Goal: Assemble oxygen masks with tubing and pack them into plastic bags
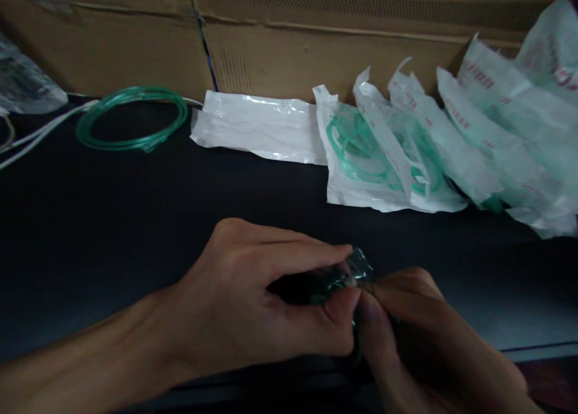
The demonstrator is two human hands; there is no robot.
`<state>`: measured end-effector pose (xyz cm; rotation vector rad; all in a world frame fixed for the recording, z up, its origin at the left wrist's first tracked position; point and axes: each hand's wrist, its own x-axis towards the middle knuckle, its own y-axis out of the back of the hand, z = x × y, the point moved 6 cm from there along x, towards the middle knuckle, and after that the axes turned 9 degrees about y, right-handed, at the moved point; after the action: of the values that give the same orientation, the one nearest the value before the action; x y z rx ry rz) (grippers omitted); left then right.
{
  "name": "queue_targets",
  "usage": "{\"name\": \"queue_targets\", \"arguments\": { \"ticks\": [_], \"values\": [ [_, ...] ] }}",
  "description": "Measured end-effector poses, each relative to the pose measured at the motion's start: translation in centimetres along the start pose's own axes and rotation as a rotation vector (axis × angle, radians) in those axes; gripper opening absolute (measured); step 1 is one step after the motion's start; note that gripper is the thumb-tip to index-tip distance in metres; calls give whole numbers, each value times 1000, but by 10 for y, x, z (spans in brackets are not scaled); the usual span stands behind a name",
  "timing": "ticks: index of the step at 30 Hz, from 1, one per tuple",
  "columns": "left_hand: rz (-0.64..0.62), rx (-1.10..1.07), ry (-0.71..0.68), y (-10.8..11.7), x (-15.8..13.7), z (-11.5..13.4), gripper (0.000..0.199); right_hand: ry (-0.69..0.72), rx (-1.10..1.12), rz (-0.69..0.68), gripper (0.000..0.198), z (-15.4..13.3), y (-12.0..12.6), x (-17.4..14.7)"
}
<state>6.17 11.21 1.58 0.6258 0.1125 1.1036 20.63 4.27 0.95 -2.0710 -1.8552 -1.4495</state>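
Note:
Low in the middle of the head view, my left hand curls around a clear, green-tinted plastic mask, its thumb and fingers gripping the edge. Most of the mask is hidden behind my fingers and in shadow. From the right, my right hand meets it, with thumb and forefinger pinched together at the same edge, close to my left thumb tip. A thin strand seems to show at that pinch, too small to make out. Both hands are closed, just above the dark tabletop.
A coil of green tubing lies at the back left beside white cables. A flat white package is at the back. Several clear-and-white packages with green tubing overlap on the right. Cardboard boxes stand behind.

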Motion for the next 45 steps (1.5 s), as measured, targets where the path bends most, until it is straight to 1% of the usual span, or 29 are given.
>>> {"name": "queue_targets", "arguments": {
  "ticks": [3,5,6,8,10,12,14,16,20,22,23,24,26,28,30,33,36,39,41,44,45],
  "values": [
    [45,104,-30,0,-3,3,24,56,20,-115,23,1,1,5],
    [54,141,-44,0,-4,5,24,103,48,-196,23,-1,-3,7],
    [64,154,-58,1,-5,6,25,108,52,-202,23,-1,-5,8],
    [93,168,-98,3,-6,9,25,85,40,-125,21,-2,-7,8],
    [113,158,-136,4,-6,10,25,41,27,6,20,-4,-7,5],
    [103,113,-155,5,-6,11,24,-10,25,117,19,-5,-7,0],
    [68,39,-140,5,-4,10,23,-47,35,149,19,-4,-8,-4],
    [28,-62,-79,5,-1,7,23,-43,51,146,19,-3,-8,-6],
    [-91,-354,166,0,7,-5,23,21,66,183,28,-3,-3,-5],
    [-145,-492,273,-3,9,-9,22,12,67,223,31,-1,1,-4],
    [-153,-535,299,-4,10,-10,22,6,68,225,31,0,2,-3],
    [-149,-555,299,-3,11,-11,22,4,67,223,31,0,2,-2],
    [-114,-533,232,2,12,-8,23,7,52,211,29,1,4,-1],
    [-70,-460,142,8,12,-5,24,30,27,191,30,1,5,0],
    [-40,-387,90,13,12,-5,26,54,15,187,34,1,6,0],
    [-51,-330,51,15,13,-5,23,74,15,188,37,1,5,-1],
    [-89,-343,63,14,17,-7,20,72,44,185,38,-1,0,-2],
    [-138,-414,126,11,19,-11,21,37,55,253,36,-3,-1,-4],
    [-180,-474,149,8,20,-11,20,32,41,270,33,-4,-1,-5],
    [-226,-534,172,5,18,-11,18,75,24,196,30,-3,-5,-5],
    [-237,-555,192,3,17,-11,19,88,44,179,32,-2,-6,-6]
  ]
}}
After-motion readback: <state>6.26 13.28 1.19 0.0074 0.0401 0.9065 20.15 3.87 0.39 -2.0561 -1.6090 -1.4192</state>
